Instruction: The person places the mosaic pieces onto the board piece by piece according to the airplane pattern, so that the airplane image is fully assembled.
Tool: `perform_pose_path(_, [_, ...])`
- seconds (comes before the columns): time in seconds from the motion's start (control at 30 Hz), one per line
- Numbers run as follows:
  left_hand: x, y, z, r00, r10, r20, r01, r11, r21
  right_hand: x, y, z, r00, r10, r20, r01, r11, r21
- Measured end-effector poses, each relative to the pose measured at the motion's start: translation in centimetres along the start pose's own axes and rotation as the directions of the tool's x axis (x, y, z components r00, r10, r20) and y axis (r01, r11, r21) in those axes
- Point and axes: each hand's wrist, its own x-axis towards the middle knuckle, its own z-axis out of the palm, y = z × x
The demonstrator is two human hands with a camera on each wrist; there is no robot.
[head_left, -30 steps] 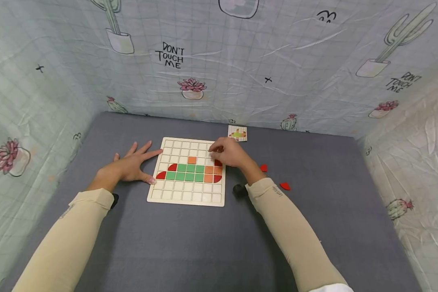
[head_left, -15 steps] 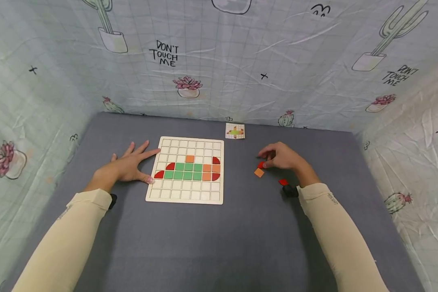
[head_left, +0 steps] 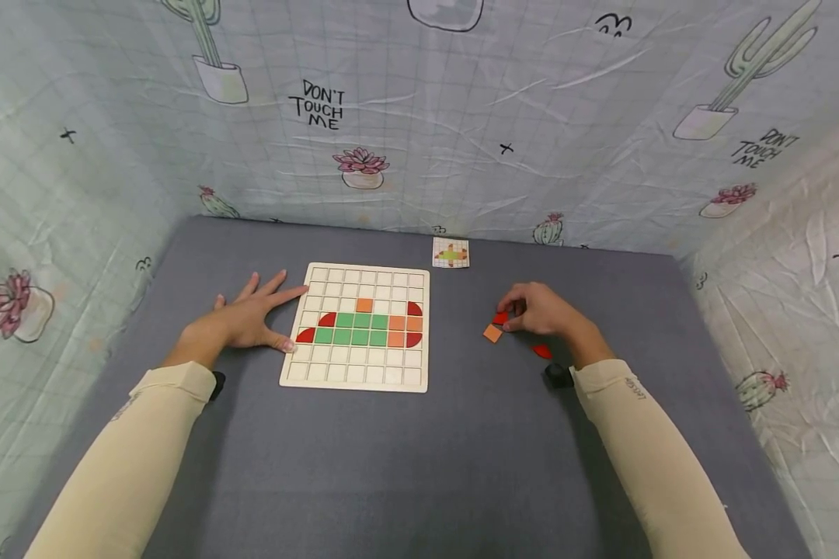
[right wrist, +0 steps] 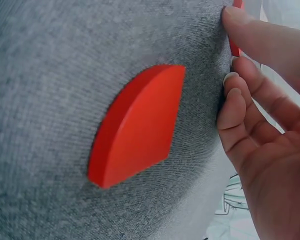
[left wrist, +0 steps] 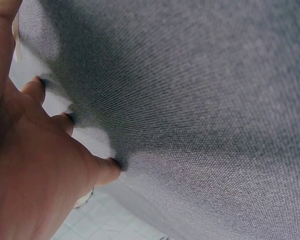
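My left hand (head_left: 248, 318) lies with fingers spread at the left edge of the pale wooden grid board (head_left: 353, 376), thumb and index finger touching its rim. In the left wrist view its other fingertips (left wrist: 109, 170) press on the grey cloth. On the board sit green squares (head_left: 353, 328), orange squares and dark red quarter-circle tiles. Off to the right of the board, my right hand (head_left: 541, 310) pinches a red tile (head_left: 499, 317) at the table. An orange square tile (head_left: 492, 333) lies just beside that tile. Nearer the wrist rests a red quarter-circle tile (right wrist: 137, 127).
A small pattern card (head_left: 450, 253) lies behind the board's right corner, showing a coloured grid shape. Grey cloth (head_left: 391, 466) covers the table. A patterned fabric curtain (head_left: 426, 116) surrounds it at the back and sides.
My right hand has left the board's right side, moved right to the loose tiles and taken a red one between its fingers. My left hand stays at the board's edge.
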Motion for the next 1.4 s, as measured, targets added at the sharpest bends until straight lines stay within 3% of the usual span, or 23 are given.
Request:
perform_pose_path(0.3, [-0.1, -0.1, 0.0, 1.0, 0.0, -0.004, 0.0, 1.0, -0.004, 0.2, -0.1, 0.2, 1.0, -0.008, -0.019, 0.006, 0.996, -0.094])
perform_pose_path(0.97, [0.2, -0.3, 0.2, 1.0, -0.001, -0.004, 0.001, 1.0, -0.006, 1.8, -2.0, 0.1, 0.999, 0.006, -0.053, -0.01, 0.998, -0.064])
perform_pose_path(1.4, [0.2, -0.4, 0.1, 1.0, -0.011, -0.004, 0.011, 1.0, 0.003, 4.1, -4.3, 1.4, 0.998, -0.053, -0.044, 0.049, 0.995, -0.082])
